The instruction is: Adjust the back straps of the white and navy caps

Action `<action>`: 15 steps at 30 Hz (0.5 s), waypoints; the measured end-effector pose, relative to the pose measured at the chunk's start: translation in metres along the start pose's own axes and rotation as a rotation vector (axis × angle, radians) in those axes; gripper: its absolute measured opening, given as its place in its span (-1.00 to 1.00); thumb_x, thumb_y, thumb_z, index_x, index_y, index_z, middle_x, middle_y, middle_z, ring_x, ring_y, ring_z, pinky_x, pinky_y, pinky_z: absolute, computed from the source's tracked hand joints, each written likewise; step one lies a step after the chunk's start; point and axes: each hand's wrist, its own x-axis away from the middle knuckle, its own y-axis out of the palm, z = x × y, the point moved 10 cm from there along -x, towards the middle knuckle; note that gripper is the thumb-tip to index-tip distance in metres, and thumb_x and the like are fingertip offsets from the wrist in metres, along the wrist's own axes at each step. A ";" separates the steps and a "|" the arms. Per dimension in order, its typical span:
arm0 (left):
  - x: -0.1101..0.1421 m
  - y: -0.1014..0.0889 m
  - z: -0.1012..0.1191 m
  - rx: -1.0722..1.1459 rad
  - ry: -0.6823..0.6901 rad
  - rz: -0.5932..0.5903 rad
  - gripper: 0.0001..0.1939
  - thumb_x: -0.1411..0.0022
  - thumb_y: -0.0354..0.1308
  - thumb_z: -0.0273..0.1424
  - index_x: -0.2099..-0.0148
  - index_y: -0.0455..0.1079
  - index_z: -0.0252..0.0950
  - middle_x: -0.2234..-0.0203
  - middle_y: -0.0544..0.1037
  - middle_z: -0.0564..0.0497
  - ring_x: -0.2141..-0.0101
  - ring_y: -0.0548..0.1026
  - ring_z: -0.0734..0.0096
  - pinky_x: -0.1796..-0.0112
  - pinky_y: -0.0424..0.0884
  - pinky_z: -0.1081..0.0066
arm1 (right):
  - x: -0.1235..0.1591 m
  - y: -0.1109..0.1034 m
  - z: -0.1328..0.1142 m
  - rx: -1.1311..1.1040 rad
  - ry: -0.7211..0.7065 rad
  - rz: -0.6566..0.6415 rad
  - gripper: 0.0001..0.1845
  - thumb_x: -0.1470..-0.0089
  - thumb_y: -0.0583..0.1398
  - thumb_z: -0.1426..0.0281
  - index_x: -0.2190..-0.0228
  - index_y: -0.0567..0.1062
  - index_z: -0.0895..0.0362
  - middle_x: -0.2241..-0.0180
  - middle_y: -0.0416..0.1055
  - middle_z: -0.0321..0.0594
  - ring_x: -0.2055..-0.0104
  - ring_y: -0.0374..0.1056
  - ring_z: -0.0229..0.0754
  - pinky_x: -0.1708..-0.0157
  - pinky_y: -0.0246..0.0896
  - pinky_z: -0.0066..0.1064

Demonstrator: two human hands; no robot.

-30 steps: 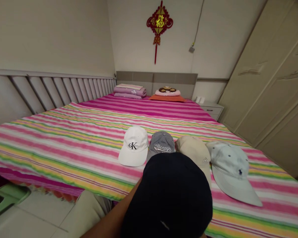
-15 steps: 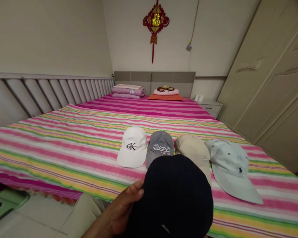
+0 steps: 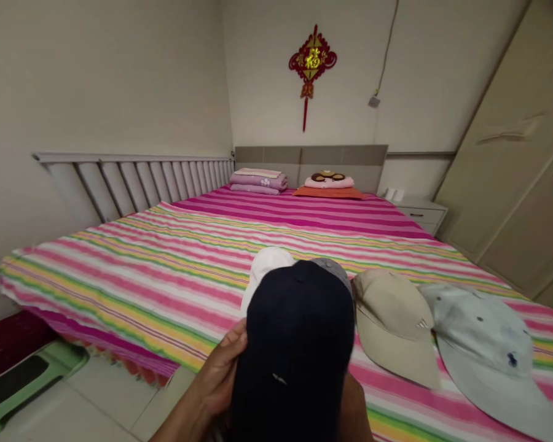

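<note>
A dark navy baseball cap point(image 3: 299, 325) with a small light mark on its front is held up close before me, crown upward. My left hand point(image 3: 221, 368) grips its left side, the thumb along the edge and the other fingers partly hidden. Against the lower right side of this cap is my right hand point(image 3: 356, 405), mostly covered by it, its fingers out of sight. Behind the navy cap, a white cap point(image 3: 270, 263) and a grey cap point(image 3: 335, 268) show only in part. To their right on the bed lie a beige cap point(image 3: 396, 319) and a pale blue cap point(image 3: 488, 344).
The bed point(image 3: 133, 270) has a striped cover and a slatted rail point(image 3: 166, 181) at left. Folded bedding point(image 3: 258, 182) and a pillow stack point(image 3: 329, 184) lie by the headboard. A green stool point(image 3: 41, 374) stands at lower left, a nightstand point(image 3: 424, 215) at far right.
The navy cap has moved left and now covers most of the white and grey caps. More of my right hand shows. The view has shifted, with the surroundings lower and further right.
</note>
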 end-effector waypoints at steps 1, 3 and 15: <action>-0.001 -0.008 0.012 -0.019 0.035 0.013 -0.63 -0.04 0.15 -0.55 0.05 0.37 -0.28 0.27 0.56 -0.07 0.20 0.49 0.25 0.10 0.35 0.33 | -0.005 0.008 0.002 0.017 -0.050 -0.010 -0.78 -0.13 0.02 0.33 0.27 0.42 0.13 0.35 0.45 -0.22 0.36 0.39 -0.21 0.37 0.32 -0.38; -0.003 -0.027 0.037 -0.061 0.100 0.042 -0.56 -0.04 0.14 -0.56 -0.02 0.31 -0.26 0.25 0.56 -0.07 0.20 0.49 0.25 0.08 0.35 0.33 | -0.008 0.019 0.006 0.102 -0.141 -0.009 -0.77 -0.11 0.01 0.38 0.27 0.43 0.14 0.40 0.50 -0.19 0.41 0.42 -0.18 0.44 0.34 -0.41; -0.034 -0.145 0.135 -0.071 0.264 0.296 -0.43 -0.02 0.10 -0.65 -0.10 0.24 -0.21 0.20 0.54 -0.06 0.18 0.48 0.22 0.04 0.32 0.28 | 0.010 0.033 0.017 0.400 -0.348 0.064 -0.69 -0.14 -0.05 0.39 0.39 0.47 0.18 0.49 0.51 -0.16 0.47 0.45 -0.18 0.50 0.32 -0.46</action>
